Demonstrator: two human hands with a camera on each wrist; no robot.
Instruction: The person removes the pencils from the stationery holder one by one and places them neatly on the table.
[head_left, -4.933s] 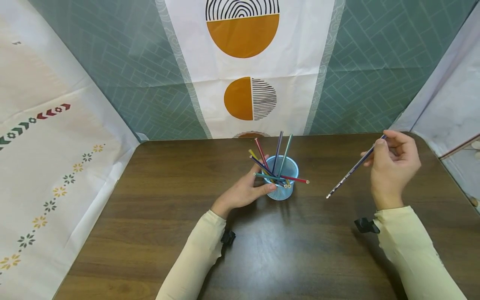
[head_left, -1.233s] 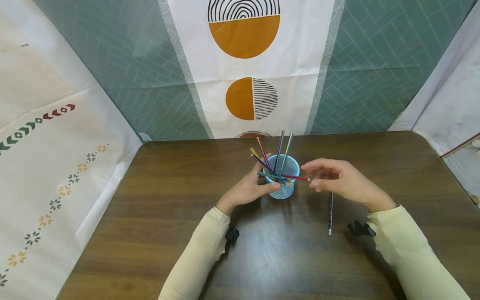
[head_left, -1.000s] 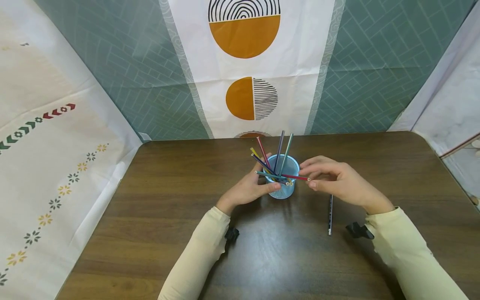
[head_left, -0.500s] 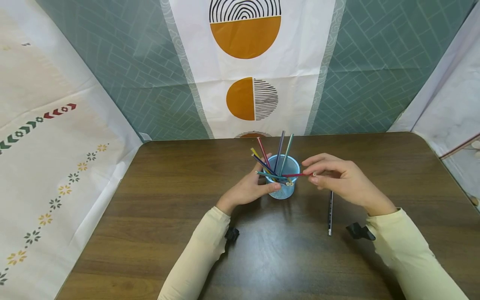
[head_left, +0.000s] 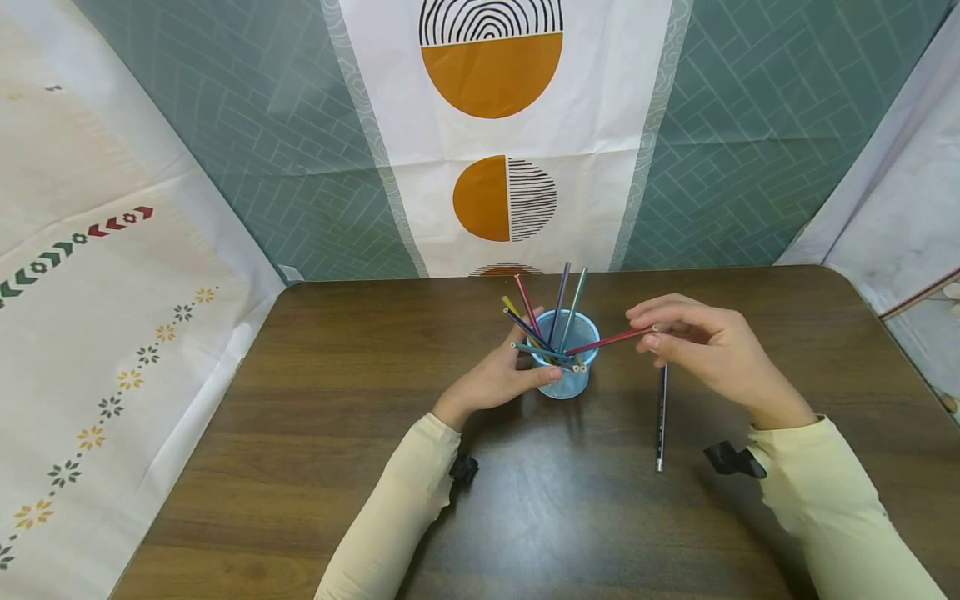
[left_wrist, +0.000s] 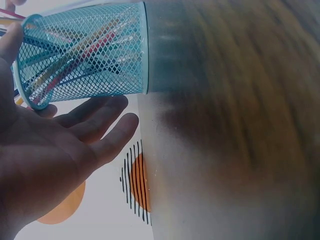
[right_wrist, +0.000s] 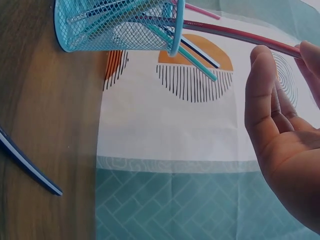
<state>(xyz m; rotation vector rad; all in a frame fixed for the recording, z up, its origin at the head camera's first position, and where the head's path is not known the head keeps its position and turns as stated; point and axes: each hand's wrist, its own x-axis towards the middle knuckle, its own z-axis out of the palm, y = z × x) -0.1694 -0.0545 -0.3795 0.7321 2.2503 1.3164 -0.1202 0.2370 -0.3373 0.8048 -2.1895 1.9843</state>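
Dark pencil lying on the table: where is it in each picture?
Head: the dark pencil lies right of centre, below the right hand.
Left wrist: not in view.
Right wrist: the dark pencil is at the left edge, below mid-height.
Shared landmark: the blue mesh cup, in all three.

Brown wood-grain table (head_left: 315,433): upright blue mesh cup (head_left: 566,386), dark pencil (head_left: 662,421).

Fairly bright, even light fills the head view. A soft, pale glare lies on the table (head_left: 300,467) at bottom centre, with dim shadows beside both sleeves (head_left: 832,500). The left wrist view is hazy: the table smears into blur, and the left hand (left_wrist: 50,150) looks dark against washed-out cloth (left_wrist: 101,205). The right wrist view is sharper; a dark pencil (right_wrist: 26,165) bows at its left edge.
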